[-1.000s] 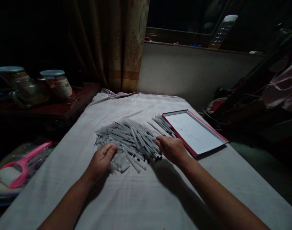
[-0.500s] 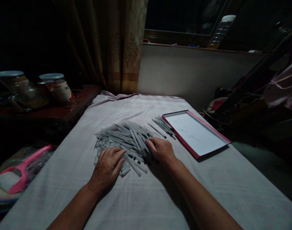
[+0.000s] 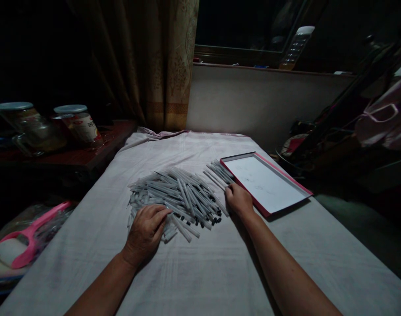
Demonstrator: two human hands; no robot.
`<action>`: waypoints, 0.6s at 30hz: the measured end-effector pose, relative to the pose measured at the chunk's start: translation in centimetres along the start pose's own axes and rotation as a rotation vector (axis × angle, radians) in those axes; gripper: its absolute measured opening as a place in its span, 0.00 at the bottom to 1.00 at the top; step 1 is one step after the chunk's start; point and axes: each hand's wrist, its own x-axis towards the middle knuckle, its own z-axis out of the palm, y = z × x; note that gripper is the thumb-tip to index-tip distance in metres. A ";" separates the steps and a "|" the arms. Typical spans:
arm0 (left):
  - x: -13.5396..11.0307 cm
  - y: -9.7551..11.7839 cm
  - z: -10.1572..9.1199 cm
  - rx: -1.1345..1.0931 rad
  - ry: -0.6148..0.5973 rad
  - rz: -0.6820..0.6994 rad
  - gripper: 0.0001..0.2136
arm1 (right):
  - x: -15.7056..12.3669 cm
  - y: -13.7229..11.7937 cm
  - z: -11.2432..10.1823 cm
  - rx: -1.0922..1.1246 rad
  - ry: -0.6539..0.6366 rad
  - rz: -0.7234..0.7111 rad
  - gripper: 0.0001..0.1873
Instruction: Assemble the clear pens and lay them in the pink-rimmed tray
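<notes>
A loose heap of translucent grey pens (image 3: 174, 188), several with black ends, lies on the cloth-covered table (image 3: 193, 281). My left hand (image 3: 147, 228) rests on the heap's near left side, its fingers loosely bent over the pens and not gripping visibly. Right of the heap, my right hand (image 3: 240, 201) is closed, fingertips pinching a pen (image 3: 217, 198) that slants from the heap; its grip is partly hidden. Just beyond that hand, a small row of pens (image 3: 222, 170) lies alongside the shallow red-edged box lid (image 3: 259, 206), whose inside is white with faint marks.
On the left, a dark red cabinet (image 3: 98, 151) carries lidded jars (image 3: 78, 123) and a glass mug (image 3: 38, 138). A pink-handled object (image 3: 32, 232) lies below it. A curtain (image 3: 174, 87) hangs behind the table, and a bottle (image 3: 295, 48) stands on the window sill.
My right hand has moved right, from the edge of the heap to the near end of the pen row, drawing a pen along. My left hand has stayed nearly in place, fingers closer together.
</notes>
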 end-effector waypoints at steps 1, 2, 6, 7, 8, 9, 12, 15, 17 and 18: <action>0.0 0.0 -0.1 0.000 0.002 0.002 0.11 | -0.3 0.2 -0.1 0.020 0.001 -0.003 0.13; 0.0 0.0 -0.1 0.000 0.007 0.006 0.11 | -0.8 0.4 -0.2 0.062 0.007 -0.011 0.14; 0.1 0.6 -0.4 0.050 0.064 0.030 0.14 | -5.0 0.7 -0.6 0.537 0.073 -0.084 0.16; 0.2 1.0 -0.4 0.071 0.082 0.040 0.16 | -6.3 0.6 -0.6 0.633 0.065 -0.111 0.16; 0.2 1.3 -0.4 0.093 0.096 0.055 0.18 | -7.6 0.3 -0.6 0.680 0.042 -0.139 0.16; 0.3 1.7 -0.4 0.116 0.109 0.078 0.20 | -8.8 0.0 -0.6 0.704 0.006 -0.174 0.16; 0.3 2.7 -0.2 0.187 0.132 0.167 0.23 | -11.0 -1.3 -0.5 0.701 -0.074 -0.320 0.13; 0.2 3.2 -0.4 0.249 0.119 0.207 0.21 | -11.7 -2.4 -0.4 0.669 -0.096 -0.436 0.11; 0.0 3.4 -0.7 0.276 0.110 0.187 0.20 | -11.7 -2.6 -0.4 0.669 -0.112 -0.477 0.10; -0.2 3.5 -0.8 0.289 0.110 0.167 0.19 | -11.7 -2.6 -0.3 0.675 -0.129 -0.489 0.10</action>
